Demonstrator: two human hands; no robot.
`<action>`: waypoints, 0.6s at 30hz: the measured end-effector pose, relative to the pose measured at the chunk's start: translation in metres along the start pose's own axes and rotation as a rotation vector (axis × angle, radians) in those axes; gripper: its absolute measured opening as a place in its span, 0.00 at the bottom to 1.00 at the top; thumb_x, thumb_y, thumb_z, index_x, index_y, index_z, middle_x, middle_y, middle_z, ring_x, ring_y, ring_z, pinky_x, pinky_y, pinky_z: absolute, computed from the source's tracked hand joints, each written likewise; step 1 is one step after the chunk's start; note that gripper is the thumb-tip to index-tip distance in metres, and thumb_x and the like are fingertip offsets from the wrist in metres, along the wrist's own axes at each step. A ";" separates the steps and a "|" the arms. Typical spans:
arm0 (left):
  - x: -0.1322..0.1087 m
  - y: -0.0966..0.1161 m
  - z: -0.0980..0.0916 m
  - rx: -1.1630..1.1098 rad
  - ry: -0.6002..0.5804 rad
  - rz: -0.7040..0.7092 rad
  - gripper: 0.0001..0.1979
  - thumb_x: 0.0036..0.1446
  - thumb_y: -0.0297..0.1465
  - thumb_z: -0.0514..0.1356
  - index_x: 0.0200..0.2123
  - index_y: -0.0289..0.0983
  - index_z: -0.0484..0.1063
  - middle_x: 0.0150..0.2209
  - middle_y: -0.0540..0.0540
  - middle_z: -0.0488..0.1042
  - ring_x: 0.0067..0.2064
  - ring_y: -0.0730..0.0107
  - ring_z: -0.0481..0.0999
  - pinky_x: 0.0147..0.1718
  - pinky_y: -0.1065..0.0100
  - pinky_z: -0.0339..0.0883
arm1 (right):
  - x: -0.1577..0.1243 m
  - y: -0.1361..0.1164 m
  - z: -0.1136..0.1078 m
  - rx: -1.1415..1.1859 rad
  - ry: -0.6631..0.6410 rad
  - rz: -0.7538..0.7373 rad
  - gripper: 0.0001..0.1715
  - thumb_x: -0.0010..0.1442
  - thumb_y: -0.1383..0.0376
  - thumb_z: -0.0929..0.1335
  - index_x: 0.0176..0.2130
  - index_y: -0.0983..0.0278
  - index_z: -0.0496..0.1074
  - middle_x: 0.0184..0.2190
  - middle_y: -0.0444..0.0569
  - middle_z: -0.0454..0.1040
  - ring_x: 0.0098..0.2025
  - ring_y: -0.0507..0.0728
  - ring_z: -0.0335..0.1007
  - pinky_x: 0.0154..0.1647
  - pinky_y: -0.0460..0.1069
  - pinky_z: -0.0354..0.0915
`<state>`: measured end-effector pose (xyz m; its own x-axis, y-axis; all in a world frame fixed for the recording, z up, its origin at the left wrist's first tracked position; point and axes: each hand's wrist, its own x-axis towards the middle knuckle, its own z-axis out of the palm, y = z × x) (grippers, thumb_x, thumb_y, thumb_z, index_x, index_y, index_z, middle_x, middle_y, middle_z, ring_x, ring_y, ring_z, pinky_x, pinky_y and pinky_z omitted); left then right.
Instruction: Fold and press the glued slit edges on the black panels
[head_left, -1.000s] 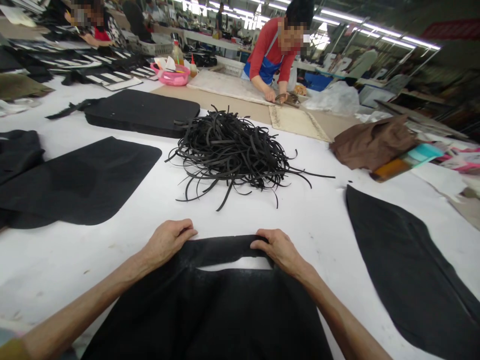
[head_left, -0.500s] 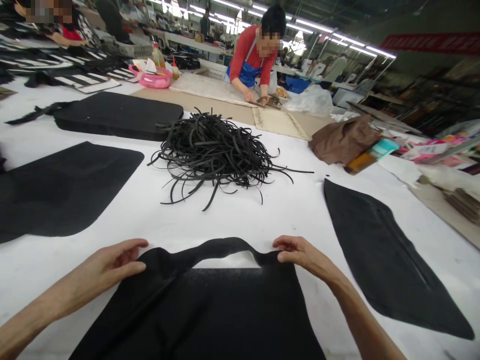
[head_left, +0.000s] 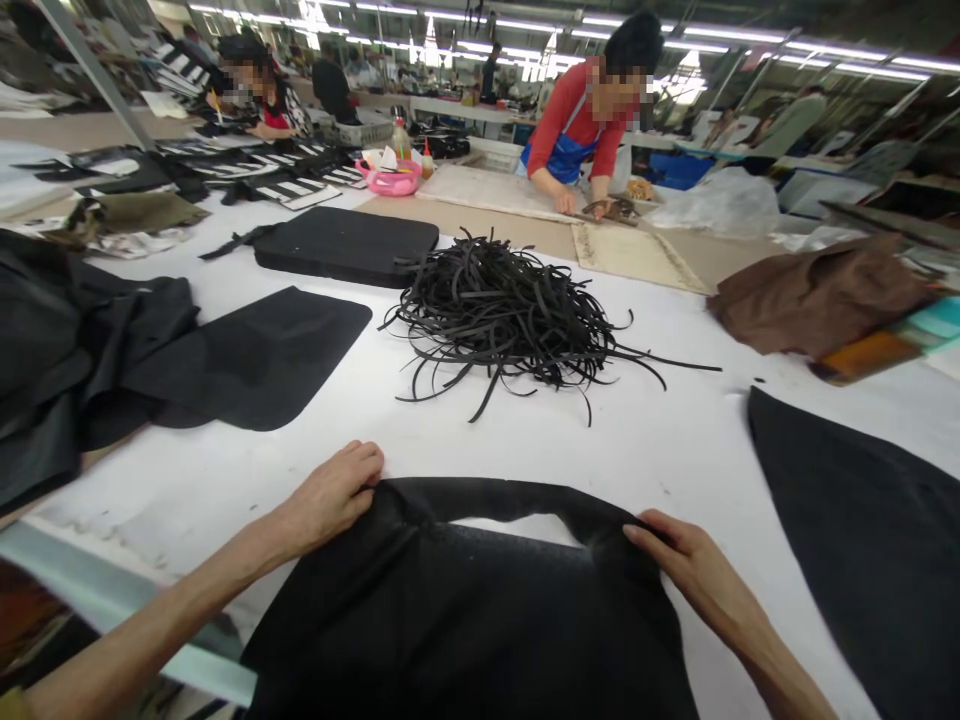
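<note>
A black sheet of leather-like material (head_left: 480,630) lies in front of me, its far edge lifted into a band with a long gap beneath it. My left hand (head_left: 337,500) is closed on the far left corner, fingers curled over the edge. At the right end of the band, my right hand (head_left: 686,560) pinches the material between thumb and fingers. Beyond the sheet is a tangled heap of thin black strips (head_left: 510,310). Flat black pieces lie to the left (head_left: 300,350) and right (head_left: 862,530) of my hands.
A stack of black panels (head_left: 345,245) sits behind the strips, near a pink basket (head_left: 391,182). Brown cloth (head_left: 810,300) and a bottle (head_left: 870,345) are at right. Dark material (head_left: 37,350) is heaped at left. Across the table, a co-worker in red (head_left: 559,115) bends over a board.
My left hand was loosely open beside the corner and is now closed on it. The right hand has a firmer pinch. The band is pulled straighter, and the view has swung left.
</note>
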<state>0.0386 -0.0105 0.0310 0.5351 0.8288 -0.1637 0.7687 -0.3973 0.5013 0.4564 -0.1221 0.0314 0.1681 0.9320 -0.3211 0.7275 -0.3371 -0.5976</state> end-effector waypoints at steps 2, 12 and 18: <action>0.000 -0.003 -0.002 -0.016 0.067 -0.120 0.04 0.46 0.24 0.48 0.25 0.39 0.57 0.26 0.50 0.64 0.30 0.66 0.64 0.31 0.68 0.56 | 0.000 -0.002 0.002 0.015 0.021 0.026 0.21 0.55 0.48 0.61 0.25 0.61 0.66 0.23 0.44 0.68 0.30 0.58 0.64 0.31 0.49 0.59; 0.003 -0.001 0.009 -0.227 0.216 -0.327 0.08 0.52 0.30 0.48 0.38 0.40 0.59 0.27 0.52 0.67 0.29 0.67 0.68 0.30 0.69 0.58 | 0.002 0.004 0.021 -0.114 0.252 0.160 0.23 0.54 0.44 0.60 0.34 0.59 0.67 0.28 0.46 0.73 0.34 0.62 0.68 0.36 0.53 0.61; -0.006 -0.002 -0.008 -0.964 0.098 -0.502 0.26 0.49 0.48 0.59 0.44 0.35 0.63 0.32 0.46 0.73 0.33 0.63 0.73 0.31 0.67 0.64 | 0.003 0.003 0.010 0.138 0.255 0.231 0.28 0.44 0.42 0.66 0.36 0.60 0.70 0.35 0.51 0.76 0.41 0.65 0.70 0.44 0.55 0.63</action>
<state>0.0307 -0.0114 0.0378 0.1745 0.8549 -0.4886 0.2713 0.4352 0.8585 0.4522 -0.1217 0.0217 0.4904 0.8266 -0.2761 0.5573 -0.5411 -0.6298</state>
